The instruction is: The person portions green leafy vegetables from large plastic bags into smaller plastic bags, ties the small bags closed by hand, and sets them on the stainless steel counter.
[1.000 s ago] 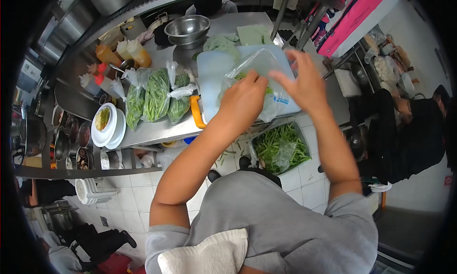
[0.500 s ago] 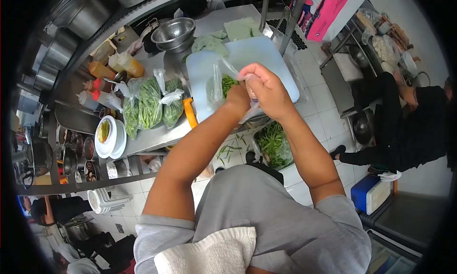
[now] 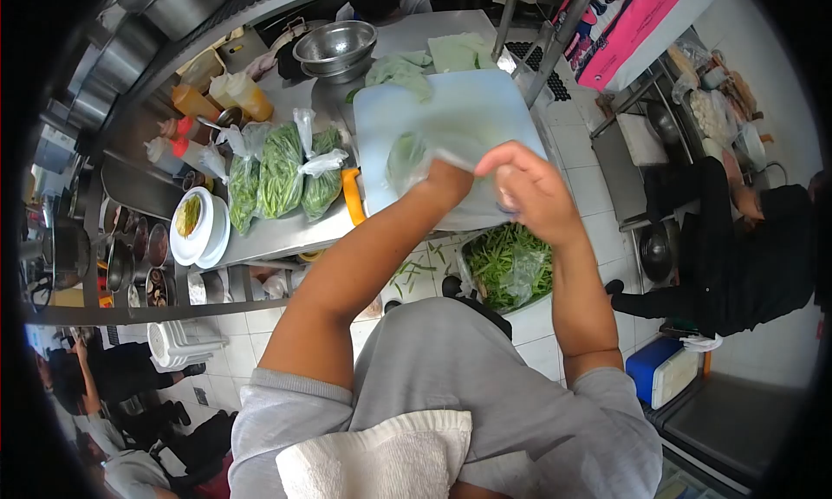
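Note:
A clear plastic bag with greens inside (image 3: 407,159) lies over the near part of the pale cutting board (image 3: 468,96). My left hand (image 3: 448,183) is at the bag, its fingers largely hidden by plastic and blur. Just right of it, my right hand (image 3: 529,191) is closed, with fingers curled at the bag's edge. Several tied bags of green vegetables (image 3: 282,170) stand left of the board, beside an orange handle (image 3: 353,197).
Metal bowls (image 3: 336,48) and green cloths (image 3: 455,53) sit behind. White plates (image 3: 208,230) and sauce bottles (image 3: 247,96) are at left. A floor bin of cut greens (image 3: 507,265) stands below the table edge. A person in black (image 3: 745,248) is at right.
My hands were apart a second ago, then came together at the bag. Since the last earlier frame, my right hand has shifted slightly right and down, and the bag lies lower.

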The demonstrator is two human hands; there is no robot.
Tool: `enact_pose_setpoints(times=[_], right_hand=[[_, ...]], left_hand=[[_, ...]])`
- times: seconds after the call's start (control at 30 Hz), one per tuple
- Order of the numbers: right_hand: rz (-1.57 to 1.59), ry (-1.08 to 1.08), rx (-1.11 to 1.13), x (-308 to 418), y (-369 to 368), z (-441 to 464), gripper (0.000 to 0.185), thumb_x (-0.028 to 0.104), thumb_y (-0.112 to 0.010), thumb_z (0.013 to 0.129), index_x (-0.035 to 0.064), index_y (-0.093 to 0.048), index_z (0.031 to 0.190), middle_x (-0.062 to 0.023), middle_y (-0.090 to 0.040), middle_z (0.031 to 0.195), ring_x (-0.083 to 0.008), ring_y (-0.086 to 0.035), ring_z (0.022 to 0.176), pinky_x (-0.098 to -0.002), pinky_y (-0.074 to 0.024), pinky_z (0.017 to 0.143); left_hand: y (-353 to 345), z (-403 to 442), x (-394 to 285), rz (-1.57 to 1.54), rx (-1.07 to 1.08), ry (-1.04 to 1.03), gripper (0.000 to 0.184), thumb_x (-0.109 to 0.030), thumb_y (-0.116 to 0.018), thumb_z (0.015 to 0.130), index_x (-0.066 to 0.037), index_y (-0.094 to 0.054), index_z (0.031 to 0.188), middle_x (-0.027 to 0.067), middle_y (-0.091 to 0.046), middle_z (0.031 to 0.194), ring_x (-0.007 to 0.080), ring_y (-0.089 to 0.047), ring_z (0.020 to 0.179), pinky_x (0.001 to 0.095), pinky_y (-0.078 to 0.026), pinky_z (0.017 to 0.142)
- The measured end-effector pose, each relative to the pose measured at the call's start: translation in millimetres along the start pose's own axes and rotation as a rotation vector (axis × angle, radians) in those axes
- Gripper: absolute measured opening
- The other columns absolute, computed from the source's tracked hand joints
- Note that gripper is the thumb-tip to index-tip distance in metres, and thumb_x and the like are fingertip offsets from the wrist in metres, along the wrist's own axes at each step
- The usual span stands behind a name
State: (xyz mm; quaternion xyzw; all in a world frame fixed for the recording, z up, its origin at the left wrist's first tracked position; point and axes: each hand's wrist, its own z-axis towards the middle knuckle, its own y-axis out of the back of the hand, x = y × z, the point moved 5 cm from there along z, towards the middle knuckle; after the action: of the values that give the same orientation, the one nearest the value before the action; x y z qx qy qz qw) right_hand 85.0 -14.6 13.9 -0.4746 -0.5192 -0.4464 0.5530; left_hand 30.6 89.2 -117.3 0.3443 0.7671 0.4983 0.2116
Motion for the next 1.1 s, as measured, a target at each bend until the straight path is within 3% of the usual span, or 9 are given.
enact_pose_setpoints(times=[0.13,0.2,0.23,0.3,0.4,0.57,0.77,1.03,1.1], right_hand=[[0.230,0.357,0.037,-4.4,43.2,-11.6,0.051,0.018,-0.057,0.083,0.0021,-0.038,0.128,-0.0021,-0.053,0.076,-0.0094,-0.052,0.067,-0.0225,-0.0422,0.063],[-0.162,0.373,-0.087,-33.9,70.6,-3.8,0.089,0.029,-0.072,0.073,0.0040,-0.019,0.139,-0.0138,-0.054,0.110,-0.0222,-0.054,0.103,-0.0316,-0.0419,0.088],[-0.159,0.375,-0.080,-42.8,70.2,1.5,0.089,0.029,-0.072,0.073,0.0040,-0.019,0.139,-0.0138,-0.054,0.110,-0.0222,-0.054,0.103,-0.0316,-0.0419,0.088],[-0.961,0.275,-0.100,-63.3,63.3,11.7,0.102,0.034,-0.079,0.063,0.0033,-0.019,0.140,-0.0191,-0.036,0.134,-0.0295,-0.037,0.126,-0.0369,-0.0309,0.102],[-1.102,0.339,-0.078,-85.6,48.4,37.6,0.104,0.032,-0.079,0.061,0.0041,-0.017,0.140,-0.0205,-0.028,0.140,-0.0342,-0.031,0.128,-0.0375,-0.0270,0.105],[-1.035,0.457,-0.096,-98.9,33.6,81.8,0.070,0.024,-0.071,0.071,0.0028,-0.039,0.129,-0.0160,-0.039,0.134,-0.0319,-0.037,0.124,-0.0380,-0.0305,0.102],[-0.609,0.413,-0.112,-123.9,21.7,98.0,0.022,0.017,-0.057,0.085,0.0055,-0.062,0.103,-0.0140,-0.062,0.101,-0.0300,-0.057,0.096,-0.0377,-0.0441,0.083],[-1.010,0.607,-0.653,-141.2,24.8,99.9,0.018,0.016,-0.052,0.088,0.0037,-0.062,0.095,-0.0140,-0.065,0.086,-0.0270,-0.062,0.078,-0.0351,-0.0460,0.070],[-0.335,0.252,-0.616,-160.1,31.9,103.3,0.023,0.020,-0.051,0.088,-0.0002,-0.060,0.092,-0.0169,-0.064,0.083,-0.0298,-0.061,0.078,-0.0369,-0.0457,0.069]], left_hand=[[14.0,-21.5,7.1,-0.054,-0.272,-0.028,0.042,-0.011,-0.049,0.082,0.003,-0.048,0.121,0.0238,-0.047,0.127,0.0359,-0.058,0.099,0.0417,-0.046,0.086],[23.5,-29.9,9.1,-0.049,-0.374,-0.030,0.041,-0.009,-0.049,0.082,0.004,-0.047,0.121,0.0227,-0.049,0.124,0.0345,-0.060,0.096,0.0407,-0.047,0.084],[30.5,-36.6,9.1,-0.047,-0.471,-0.037,0.041,-0.007,-0.049,0.081,0.005,-0.047,0.120,0.0215,-0.051,0.121,0.0330,-0.062,0.092,0.0397,-0.048,0.081],[57.8,-73.1,13.0,-0.170,-0.561,-0.093,0.040,-0.006,-0.051,0.080,0.005,-0.049,0.118,0.0209,-0.054,0.117,0.0311,-0.063,0.090,0.0391,-0.049,0.078],[95.8,-154.0,27.0,-0.605,-0.803,-0.302,0.032,-0.004,-0.057,0.079,0.002,-0.056,0.111,0.0190,-0.061,0.101,0.0259,-0.064,0.085,0.0354,-0.051,0.067],[54.1,-205.2,97.7,-0.998,-0.957,0.252,0.030,-0.002,-0.055,0.083,0.000,-0.056,0.113,0.0098,-0.063,0.095,0.0152,-0.063,0.086,0.0254,-0.050,0.068],[-17.8,-144.9,83.7,-0.607,-0.808,0.065,0.095,-0.015,-0.075,0.066,-0.003,-0.017,0.140,0.0229,-0.029,0.139,0.0363,-0.031,0.128,0.0432,-0.029,0.103],[-14.4,-74.7,73.1,-0.615,-0.872,0.141,0.062,-0.009,-0.065,0.068,-0.001,-0.041,0.124,0.0198,-0.039,0.133,0.0307,-0.035,0.127,0.0488,-0.025,0.103],[-15.9,-59.1,64.5,-0.535,-0.872,0.134,0.051,-0.004,-0.061,0.067,0.000,-0.049,0.115,0.0197,-0.045,0.127,0.0291,-0.038,0.125,0.0484,-0.025,0.103]])
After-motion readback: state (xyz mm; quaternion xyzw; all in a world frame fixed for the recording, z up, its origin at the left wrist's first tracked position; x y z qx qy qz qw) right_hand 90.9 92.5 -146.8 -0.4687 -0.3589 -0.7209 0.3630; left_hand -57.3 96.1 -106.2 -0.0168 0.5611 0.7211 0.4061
